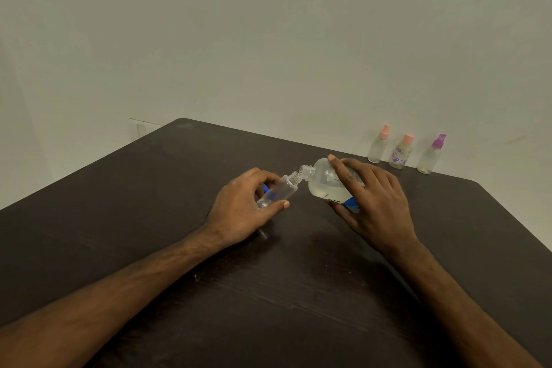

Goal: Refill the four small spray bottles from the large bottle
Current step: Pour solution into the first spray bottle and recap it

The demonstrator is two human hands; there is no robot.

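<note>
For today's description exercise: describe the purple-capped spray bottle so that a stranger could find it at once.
Look to the far right edge of the dark table, against the wall. Three small spray bottles stand in a row there; take the rightmost, the purple-capped spray bottle. Its two neighbours have pink caps.

You are working in dim, flat, greenish light. Soft shadows are pooling on the dark table [149,188] near your forearms, and a faint sheen is showing at its near centre. The wide lens is bending the table's edges at the left and right. The wall [268,24] is looking grainy and soft.
</note>
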